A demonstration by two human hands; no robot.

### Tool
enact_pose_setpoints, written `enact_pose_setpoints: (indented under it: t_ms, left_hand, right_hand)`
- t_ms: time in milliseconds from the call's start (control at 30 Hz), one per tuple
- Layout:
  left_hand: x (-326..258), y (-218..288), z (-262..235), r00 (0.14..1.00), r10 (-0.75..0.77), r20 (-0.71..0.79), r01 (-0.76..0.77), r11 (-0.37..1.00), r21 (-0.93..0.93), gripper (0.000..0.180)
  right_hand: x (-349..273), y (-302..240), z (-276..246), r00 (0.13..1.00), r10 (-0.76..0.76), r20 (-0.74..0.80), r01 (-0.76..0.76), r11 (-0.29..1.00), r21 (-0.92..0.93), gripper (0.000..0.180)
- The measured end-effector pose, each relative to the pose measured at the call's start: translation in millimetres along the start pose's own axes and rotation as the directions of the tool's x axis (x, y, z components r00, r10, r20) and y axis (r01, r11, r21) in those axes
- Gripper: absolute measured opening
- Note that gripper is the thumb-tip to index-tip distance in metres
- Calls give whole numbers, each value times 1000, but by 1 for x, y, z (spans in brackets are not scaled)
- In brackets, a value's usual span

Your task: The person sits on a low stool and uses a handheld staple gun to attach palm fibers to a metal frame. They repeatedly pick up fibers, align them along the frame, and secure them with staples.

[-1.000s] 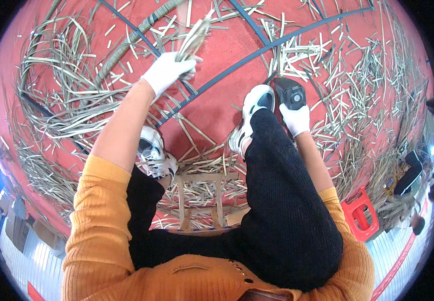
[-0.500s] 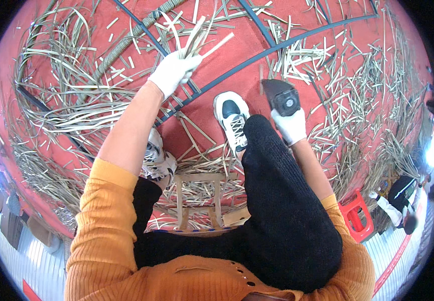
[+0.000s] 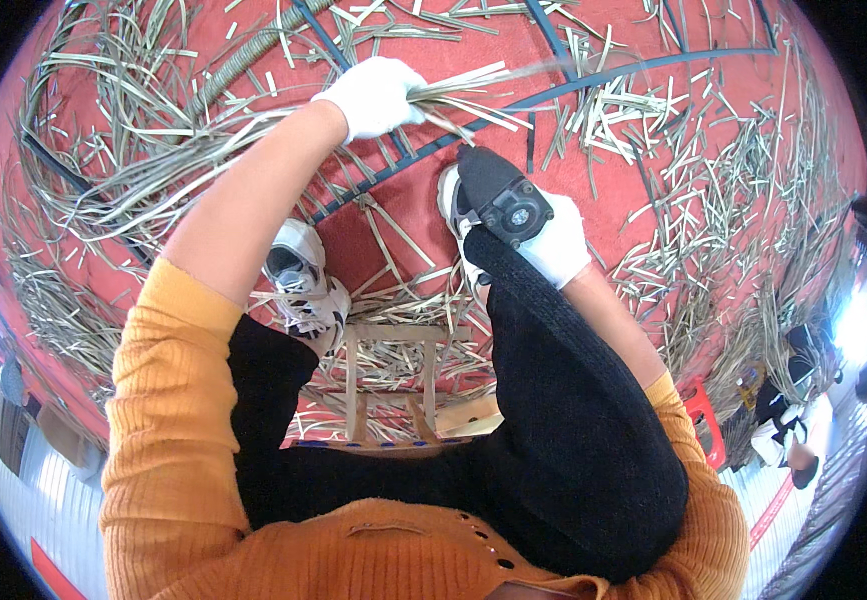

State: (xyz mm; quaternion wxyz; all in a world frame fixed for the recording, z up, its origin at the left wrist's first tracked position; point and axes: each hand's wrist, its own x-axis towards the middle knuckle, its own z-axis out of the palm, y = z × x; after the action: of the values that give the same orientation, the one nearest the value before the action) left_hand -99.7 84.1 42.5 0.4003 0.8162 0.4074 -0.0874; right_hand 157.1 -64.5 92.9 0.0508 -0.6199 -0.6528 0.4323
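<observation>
Strips gripped, cutter ready over the knee

Nearest, the right hand (image 3: 561, 243) is clamped round a black cutter (image 3: 502, 190); its blade is hidden. Beyond, the left hand (image 3: 373, 93) is closed on a bundle of pale strips (image 3: 473, 88) above the red floor (image 3: 593, 50). Best to keep the ends level; their tips blur.

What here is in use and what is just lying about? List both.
In use: left hand gripping a bundle of pale strips; right hand holding a black tool.
Lying about: loose strips on the red floor, wooden stool, red object.
</observation>
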Motion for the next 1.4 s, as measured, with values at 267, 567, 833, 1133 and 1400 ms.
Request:
enact_pose_setpoints:
  t_ms: [267,567,833,1133,1400]
  left_hand:
    - [15,-8,3,999,2,50,-2,1000,-7,30]
    - [13,-5,12,991,-137,1,135,981,141,36]
    - [12,-13,22,992,-119,-41,122,989,89,32]
    - [12,-13,25,990,-108,-92,116,989,95,29]
    - [12,-8,20,993,-113,-34,116,989,92,29]
  right_hand:
    - [4,-5,4,998,-2,66,0,1000,28,55]
    - [4,-15,4,997,10,76,-18,995,98,62]
    - [11,-19,9,996,-25,82,22,999,43,62]
    - [13,-17,12,995,17,102,-14,999,-31,63]
    - [14,-17,13,996,-9,93,7,1000,27,61]
